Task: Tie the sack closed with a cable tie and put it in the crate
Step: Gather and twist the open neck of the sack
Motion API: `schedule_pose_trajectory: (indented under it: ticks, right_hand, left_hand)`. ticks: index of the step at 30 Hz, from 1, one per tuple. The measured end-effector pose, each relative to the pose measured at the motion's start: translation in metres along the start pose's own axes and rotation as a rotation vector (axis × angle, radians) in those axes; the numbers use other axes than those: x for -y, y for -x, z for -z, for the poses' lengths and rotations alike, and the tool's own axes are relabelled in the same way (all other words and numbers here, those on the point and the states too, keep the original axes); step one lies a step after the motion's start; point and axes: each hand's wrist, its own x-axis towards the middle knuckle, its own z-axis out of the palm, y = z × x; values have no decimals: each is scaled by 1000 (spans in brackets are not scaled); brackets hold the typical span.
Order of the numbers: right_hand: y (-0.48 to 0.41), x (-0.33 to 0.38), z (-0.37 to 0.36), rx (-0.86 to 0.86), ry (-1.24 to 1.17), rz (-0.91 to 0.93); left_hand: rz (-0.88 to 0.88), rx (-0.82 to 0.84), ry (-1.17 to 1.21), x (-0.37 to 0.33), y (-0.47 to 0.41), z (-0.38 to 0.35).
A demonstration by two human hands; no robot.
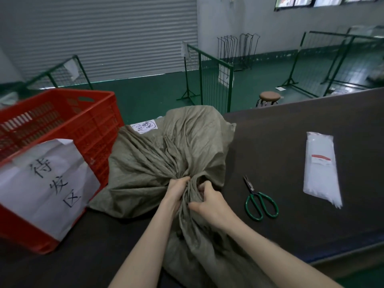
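- The dark surface (291, 142) carries everything, stretching away on all sides of the fingers.
- The red crate (62, 129) stands well to the left of the fingers and beyond them, a white paper sign (47, 183) hanging on its near wall; what shows of its inside looks empty, and the sack is not in it.
- The olive woven sack (158, 154) lies on the surface, its bulging body just beyond the fingers and its loose mouth trailing back beneath the wrists.
- Its neck is bunched between both hands: the left hand (176, 190) and the right hand (209, 202) have their fingers (202, 187) curled tight on the gathered cloth.
- A clear packet of cable ties (320, 167) lies well to the right of the fingers, seemingly untouched.
- Green-handled scissors (259, 198) lie between that packet and the right hand.
- Judging from this, only the gathering is under way: no tie circles the neck yet, and tying, trimming and crating remain.
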Motion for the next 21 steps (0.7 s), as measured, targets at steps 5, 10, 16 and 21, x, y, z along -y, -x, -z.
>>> schedule_pose_trajectory:
  ticks: [5,10,16,21]
  right_hand:
    - [-11,-21,-12,-291,166,33]
    - [-1,-56,5,235,-231,-23]
    - [9,-65,19,351,-490,-71]
    - [33,-67,13,354,-643,-290]
  left_hand:
    - [-10,-18,3,5,-10,1]
    - [7,-24,19,10,-14,-2]
    - [94,25,170,17,-14,-8]
    - [129,114,244,18,-11,-5]
